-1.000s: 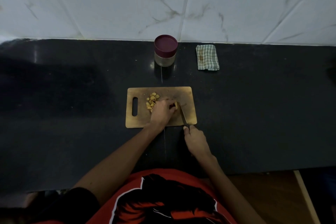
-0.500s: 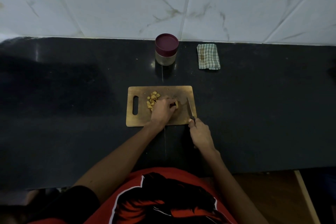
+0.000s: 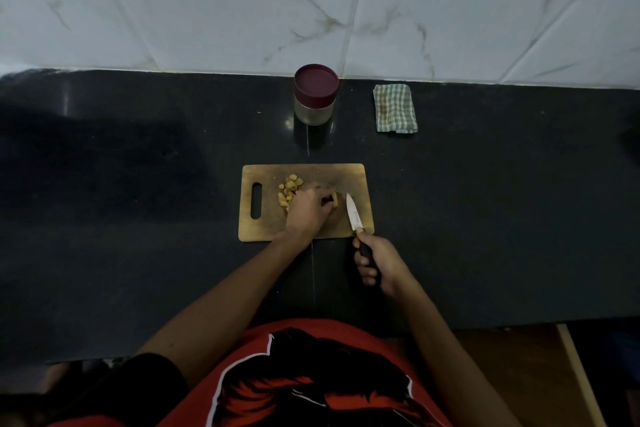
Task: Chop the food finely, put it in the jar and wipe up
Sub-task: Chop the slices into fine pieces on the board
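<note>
A wooden cutting board [image 3: 270,229] lies on the black counter. Several chopped yellow food bits [image 3: 289,191] are heaped on its left half. My left hand [image 3: 310,210] rests on the board and pinches a small uncut yellow piece [image 3: 334,200] at its fingertips. My right hand [image 3: 375,260] grips the black handle of a small knife [image 3: 353,213], whose white blade lies over the board's right side, just right of the piece and apart from it. A jar [image 3: 315,94] with a maroon lid on stands behind the board. A checked cloth [image 3: 394,108] lies to its right.
The black counter [image 3: 138,218] runs the full width, with a marble-tiled wall [image 3: 242,3] behind it. A few crumbs dot the counter around the jar. The counter's front edge is close to my red shirt [image 3: 311,374], and a wooden floor [image 3: 519,357] shows at lower right.
My right hand has drawn the knife back to the right, away from the piece, and the blade now shows its flat white side. My left hand stays on the piece.
</note>
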